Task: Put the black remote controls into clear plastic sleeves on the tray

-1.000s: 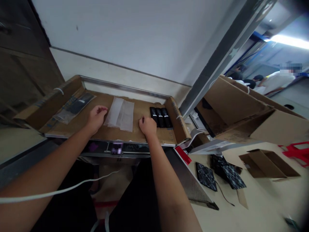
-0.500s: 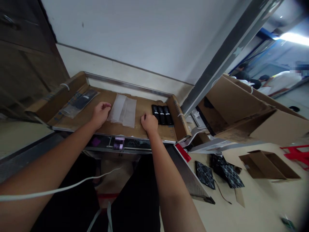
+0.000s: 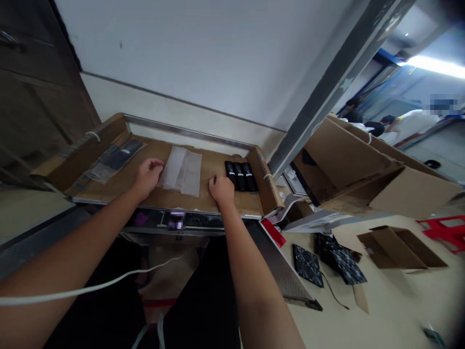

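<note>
My left hand point(image 3: 148, 175) rests on the cardboard-lined tray point(image 3: 152, 198), its fingers loosely bent and apart, with nothing seen in them. Just right of its fingertips lies a small pile of clear plastic bags point(image 3: 181, 170), flat and overlapping. My right hand point(image 3: 222, 189) is closed into a loose fist on the cardboard, with nothing visible in it. Beside it, on the right, three black oblong items point(image 3: 240, 176) with small white labels lie side by side. At the tray's left end is a plastic bag point(image 3: 114, 160) with a similar black item inside.
Raised cardboard walls point(image 3: 267, 182) bound the tray's ends. A large open carton point(image 3: 356, 165) stands to the right, with a smaller carton point(image 3: 401, 247) and black patterned pieces point(image 3: 308, 264) on the floor. A white cable point(image 3: 109, 280) crosses before me. Other people work far right.
The view has shifted slightly, so the tray and hands appear a little lower and further left. Both hands keep nearly the same pose beside the bags and black items.
</note>
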Available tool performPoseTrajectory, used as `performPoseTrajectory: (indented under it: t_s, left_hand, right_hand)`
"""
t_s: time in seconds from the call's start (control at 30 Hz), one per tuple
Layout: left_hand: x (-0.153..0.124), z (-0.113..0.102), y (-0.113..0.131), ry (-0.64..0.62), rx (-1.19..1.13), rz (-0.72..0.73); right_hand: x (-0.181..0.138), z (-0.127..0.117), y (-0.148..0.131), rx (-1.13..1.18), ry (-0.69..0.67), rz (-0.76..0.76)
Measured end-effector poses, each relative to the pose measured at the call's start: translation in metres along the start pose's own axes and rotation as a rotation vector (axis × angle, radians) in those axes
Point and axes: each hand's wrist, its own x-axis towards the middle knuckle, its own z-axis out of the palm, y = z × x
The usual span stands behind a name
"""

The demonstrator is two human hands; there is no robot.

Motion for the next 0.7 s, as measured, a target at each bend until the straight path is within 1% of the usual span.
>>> performPoseTrajectory:
  t_s: [0.2, 0.33, 0.43, 0.5, 0.57, 0.6, 0.63, 0.67, 0.7]
  left_hand:
    - [-0.002, -0.002, 0.003, 0.002, -0.008, 0.011]
    - [-0.006, 0.001, 0.004, 0.007, 0.000, 0.001]
    - [-0.005, 0.002, 0.004, -0.010, 0.060, 0.042]
    - [0.000, -0.006, 0.005, -0.034, 0.186, 0.173]
    - [0.011, -0.021, 0.008, -0.051, 0.382, 0.378]
    - [0.018, -0.031, 0.010, -0.044, 0.495, 0.456]
    - [0.025, -0.042, 0.012, -0.030, 0.615, 0.489]
    - [0.033, -0.053, 0.014, -0.009, 0.736, 0.457]
    - [0.039, -0.063, 0.015, -0.005, 0.854, 0.373]
  right_hand:
    - [-0.004, 0.001, -0.002, 0.008, 0.024, -0.003]
    - [-0.004, -0.001, -0.002, 0.016, 0.004, 0.007]
    - [-0.004, -0.002, -0.002, 0.014, 0.000, 0.019]
    - [-0.003, -0.002, -0.002, 0.013, -0.004, 0.027]
    - [-0.002, -0.001, -0.002, 0.013, -0.003, 0.033]
    - [-0.001, -0.001, -0.002, 0.015, -0.001, 0.034]
    - [-0.001, 0.000, -0.002, 0.017, 0.004, 0.033]
    - [0.000, 0.000, -0.002, 0.020, 0.009, 0.031]
    - [0.000, 0.001, -0.002, 0.022, 0.015, 0.029]
